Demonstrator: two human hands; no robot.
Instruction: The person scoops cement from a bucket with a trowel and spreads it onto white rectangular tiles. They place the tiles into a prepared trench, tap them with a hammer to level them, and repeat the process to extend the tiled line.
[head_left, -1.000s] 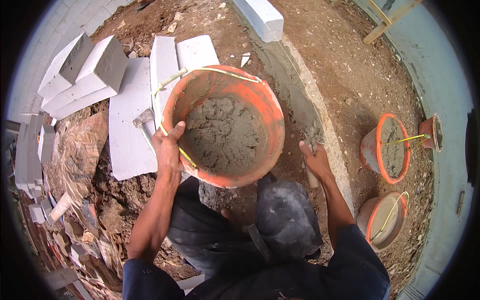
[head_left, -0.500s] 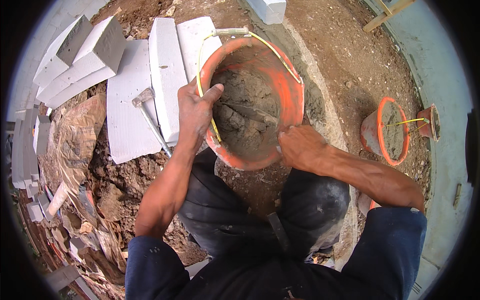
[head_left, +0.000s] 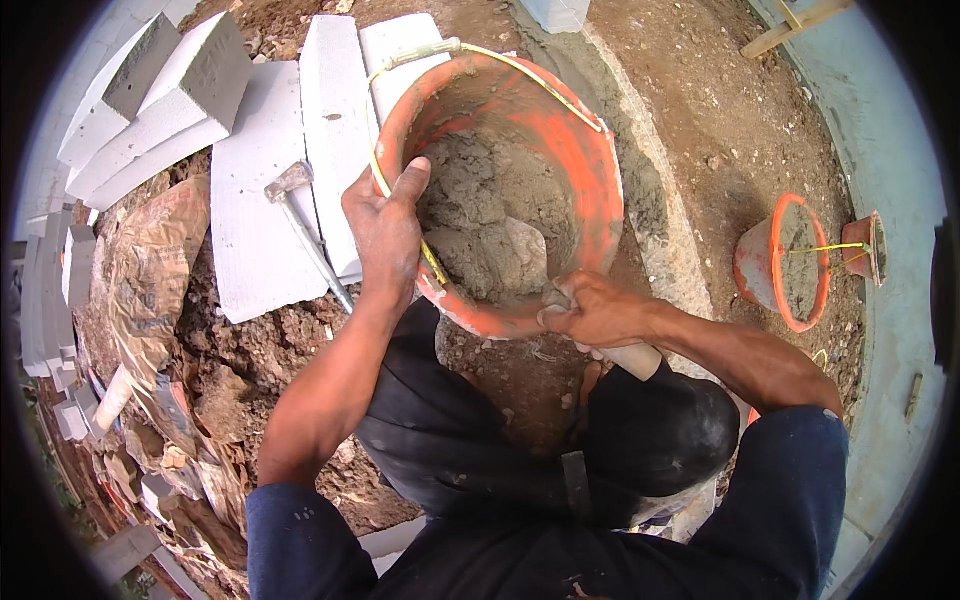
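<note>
The left hand (head_left: 388, 225) grips the left side of an orange bucket (head_left: 597, 215), its thumb hooked over the rim and its fingers folded around the outside. The bucket sits in front of the person's knees, its mouth facing up; whether its base touches the ground cannot be told. Grey mortar (head_left: 460, 195) lies inside, and the yellow wire handle (head_left: 490, 50) rests along the far rim.

The right hand (head_left: 595, 310) is closed around the handle of a trowel (head_left: 528, 248) at the near right rim. The blade reaches inside the bucket, partly sunk in the mortar, and the pale handle end points back toward the right knee.

Left of the bucket, a hammer (head_left: 290, 182) lies on white blocks (head_left: 258, 230), its shaft angled toward the left forearm. A sack (head_left: 150, 280) lies farther left. Well to the right, a second bucket (head_left: 762, 262) stands beside a smaller pail (head_left: 858, 255).
</note>
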